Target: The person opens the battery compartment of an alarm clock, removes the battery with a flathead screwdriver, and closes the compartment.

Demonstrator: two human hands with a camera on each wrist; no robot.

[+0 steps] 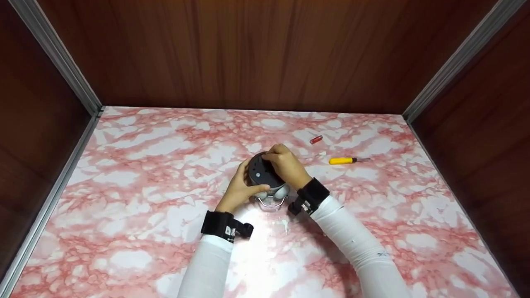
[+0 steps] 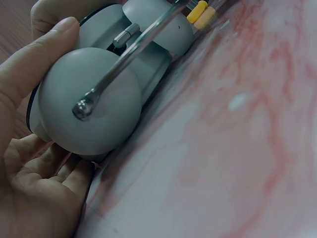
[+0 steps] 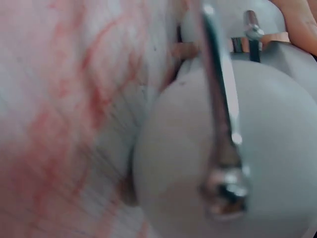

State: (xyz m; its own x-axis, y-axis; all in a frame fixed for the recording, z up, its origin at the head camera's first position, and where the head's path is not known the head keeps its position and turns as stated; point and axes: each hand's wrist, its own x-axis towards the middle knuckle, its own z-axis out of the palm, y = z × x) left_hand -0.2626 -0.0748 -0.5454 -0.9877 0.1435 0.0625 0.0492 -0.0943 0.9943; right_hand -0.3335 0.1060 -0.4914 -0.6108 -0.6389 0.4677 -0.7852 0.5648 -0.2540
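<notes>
A twin-bell alarm clock [image 1: 258, 167] lies tilted with its black back facing up in the head view. My left hand [image 1: 241, 188] grips its round body from the left, thumb near the bells and fingers around the far side. In the left wrist view, a rounded grey bell [image 2: 91, 101] and the shiny metal handle [image 2: 131, 54] show close to that hand. My right hand [image 1: 288, 165] is over the clock's back with bent fingers at its upper right part; whether they pinch something small is hidden. The right wrist view shows mostly a bell [image 3: 267, 129] and the handle.
A red battery [image 1: 316, 140] lies on the table beyond the right hand. To the right is a screwdriver [image 1: 343, 160] with a yellow handle. The marbled red-and-white tabletop [image 1: 136, 198] is bounded by dark wooden panels [image 1: 248, 54] at the back and sides.
</notes>
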